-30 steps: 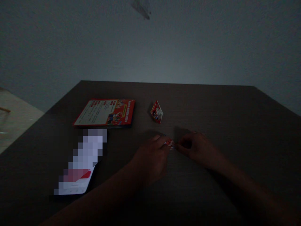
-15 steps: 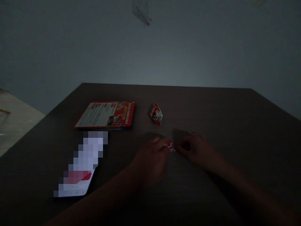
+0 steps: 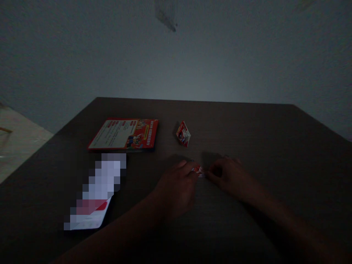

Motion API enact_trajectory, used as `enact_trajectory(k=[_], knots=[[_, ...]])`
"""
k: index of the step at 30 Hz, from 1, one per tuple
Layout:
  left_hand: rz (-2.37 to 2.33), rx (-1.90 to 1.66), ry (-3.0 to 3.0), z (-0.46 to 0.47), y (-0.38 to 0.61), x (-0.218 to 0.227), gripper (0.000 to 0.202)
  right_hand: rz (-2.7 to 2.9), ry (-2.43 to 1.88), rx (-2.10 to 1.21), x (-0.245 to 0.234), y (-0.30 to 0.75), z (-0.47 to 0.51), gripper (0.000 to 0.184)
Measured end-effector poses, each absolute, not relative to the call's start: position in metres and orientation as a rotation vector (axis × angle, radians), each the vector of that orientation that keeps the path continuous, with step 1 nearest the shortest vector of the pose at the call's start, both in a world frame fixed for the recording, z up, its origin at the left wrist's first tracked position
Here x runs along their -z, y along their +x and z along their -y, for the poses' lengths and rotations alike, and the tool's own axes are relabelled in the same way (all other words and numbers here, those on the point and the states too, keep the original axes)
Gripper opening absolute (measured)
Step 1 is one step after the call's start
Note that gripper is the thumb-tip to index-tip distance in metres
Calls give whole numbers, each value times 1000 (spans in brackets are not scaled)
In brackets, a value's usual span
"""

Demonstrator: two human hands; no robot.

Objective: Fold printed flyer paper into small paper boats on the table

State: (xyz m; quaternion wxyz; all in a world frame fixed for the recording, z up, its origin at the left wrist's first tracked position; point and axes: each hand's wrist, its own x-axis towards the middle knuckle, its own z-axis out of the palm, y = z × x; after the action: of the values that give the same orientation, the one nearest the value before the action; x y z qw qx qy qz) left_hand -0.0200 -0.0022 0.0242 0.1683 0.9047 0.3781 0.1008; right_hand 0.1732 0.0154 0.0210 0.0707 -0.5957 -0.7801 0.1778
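Observation:
A small piece of printed red-and-white paper point(image 3: 197, 169) lies on the table between my hands, most of it hidden by fingers. My left hand point(image 3: 178, 187) lies over its left part, its curled fingers holding it against the tabletop. At the paper's right corner, my right hand point(image 3: 229, 174) has thumb and forefinger closed in a pinch, with a gap showing inside the curve of the fingers. Farther back stands a folded paper shape point(image 3: 183, 134) with red and white printing, beyond both hands and touched by neither.
A red printed booklet or stack of cards point(image 3: 123, 134) lies at the back left. In front of it is a phone point(image 3: 93, 220) with a lit, partly blurred screen, beside my left forearm. The dark table point(image 3: 233, 121) meets a pale wall point(image 3: 220, 55) at its back.
The right pinch has shifted very slightly left at the paper's corner. Otherwise both hands and the things on the table look the same.

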Motion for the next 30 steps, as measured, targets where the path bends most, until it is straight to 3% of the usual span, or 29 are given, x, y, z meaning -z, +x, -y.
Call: enact_trajectory(k=[30], knots=[[-1075, -322, 2557, 3, -20, -20, 42, 2364, -1801, -620, -25, 180, -17, 16]])
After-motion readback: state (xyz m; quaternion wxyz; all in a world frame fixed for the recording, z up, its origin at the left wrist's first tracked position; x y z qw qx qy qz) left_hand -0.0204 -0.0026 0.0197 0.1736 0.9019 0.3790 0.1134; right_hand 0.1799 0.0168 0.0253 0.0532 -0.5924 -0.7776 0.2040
